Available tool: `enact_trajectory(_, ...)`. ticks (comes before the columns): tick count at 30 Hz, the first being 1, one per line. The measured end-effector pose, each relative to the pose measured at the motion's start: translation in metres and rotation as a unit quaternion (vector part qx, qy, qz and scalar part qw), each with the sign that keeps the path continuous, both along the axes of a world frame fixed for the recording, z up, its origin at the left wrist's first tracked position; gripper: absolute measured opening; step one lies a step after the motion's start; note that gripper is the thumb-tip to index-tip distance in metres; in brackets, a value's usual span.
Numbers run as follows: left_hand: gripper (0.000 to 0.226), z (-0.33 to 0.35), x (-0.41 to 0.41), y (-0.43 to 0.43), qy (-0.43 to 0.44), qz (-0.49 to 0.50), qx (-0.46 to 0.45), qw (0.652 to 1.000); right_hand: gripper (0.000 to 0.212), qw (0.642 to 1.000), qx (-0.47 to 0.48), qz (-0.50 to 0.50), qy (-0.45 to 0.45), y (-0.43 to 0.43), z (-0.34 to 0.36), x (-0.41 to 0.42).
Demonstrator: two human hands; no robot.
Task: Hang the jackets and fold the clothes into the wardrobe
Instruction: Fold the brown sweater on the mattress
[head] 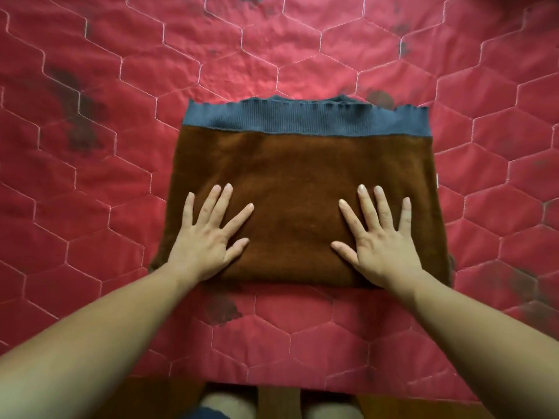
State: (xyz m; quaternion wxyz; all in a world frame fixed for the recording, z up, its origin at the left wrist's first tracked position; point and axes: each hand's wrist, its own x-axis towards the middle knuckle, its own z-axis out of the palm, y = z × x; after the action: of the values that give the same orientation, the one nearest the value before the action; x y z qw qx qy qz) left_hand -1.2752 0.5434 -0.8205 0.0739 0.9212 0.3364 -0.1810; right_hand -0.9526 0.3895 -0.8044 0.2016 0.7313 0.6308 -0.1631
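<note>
A brown sweater (302, 176) with a blue ribbed band (302, 120) along its far edge lies folded into a rectangle on the red quilted bed cover (90, 146). My left hand (208, 234) rests flat on the sweater's near left part, fingers spread and straight. On the near right part my right hand (378, 237) presses down the same way, palm down with fingers spread. Neither hand grips any cloth. No wardrobe or jacket is in view.
The red cover with its white hexagon stitching and dark blotches fills the whole view around the sweater. Its near edge (272, 385) runs across the bottom, with my knees (272, 406) just below it.
</note>
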Motion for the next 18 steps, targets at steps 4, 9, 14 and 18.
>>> enact_trajectory(4, 0.085, 0.019, -0.005, 0.002, -0.026, 0.243, -0.022, 0.969, 0.084, 0.999, 0.028, -0.010, 0.026, 0.010, 0.011, -0.016)
enact_trajectory(9, 0.067, 0.036, -0.023, 0.013, -0.219, 0.544, -0.151, 0.796, 0.093, 0.998, -0.044, 0.012, 0.035, 0.039, 0.003, -0.047)
enact_trajectory(14, 0.043, 0.077, -0.016, 0.054, -0.162, 0.580, -0.438, 0.668, 0.094, 0.992, -0.068, -0.019, 0.100, 0.042, 0.018, -0.040)
enact_trajectory(18, 0.064, 0.124, 0.021, 0.066, -0.165, 0.532, -0.508, 0.658, 0.070, 0.958, 0.002, -0.127, 0.259, 0.039, 0.045, -0.027)
